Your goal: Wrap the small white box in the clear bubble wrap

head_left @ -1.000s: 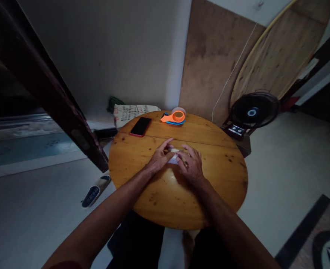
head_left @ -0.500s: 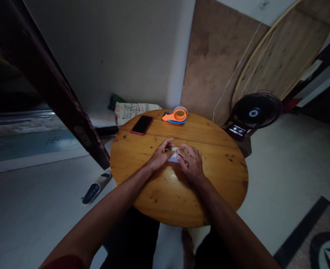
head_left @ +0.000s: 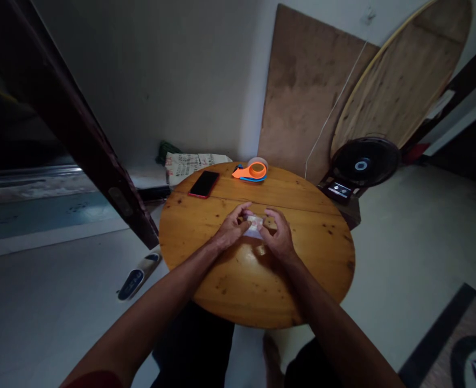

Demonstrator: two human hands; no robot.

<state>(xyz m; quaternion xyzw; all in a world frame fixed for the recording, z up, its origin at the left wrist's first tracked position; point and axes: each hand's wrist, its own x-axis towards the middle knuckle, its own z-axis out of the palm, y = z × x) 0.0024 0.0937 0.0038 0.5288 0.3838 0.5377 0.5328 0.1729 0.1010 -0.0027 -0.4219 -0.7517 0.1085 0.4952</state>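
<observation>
A small white packet-like piece (head_left: 254, 227), with a printed top and a pale lilac front, sits between my hands low over the middle of the round wooden table (head_left: 238, 296). My left hand (head_left: 233, 226) grips its left side, thumb on top and fingers behind. On the other side, my right hand (head_left: 279, 234) has its thumb tip at the piece's right edge. Its other fingers curve up and apart, off the piece. Exactly what the piece is cannot be made out.
An orange and blue tape dispenser (head_left: 254, 171) stands at the table's far edge. Left of it lies a red-edged phone (head_left: 204, 184). A black fan (head_left: 361, 167) is beyond the table's right side. A slipper (head_left: 139, 276) lies on the floor at left.
My right fingers have lifted and spread away from the white piece, uncovering more of its top. My left hand keeps its grip. The view has shifted slightly.
</observation>
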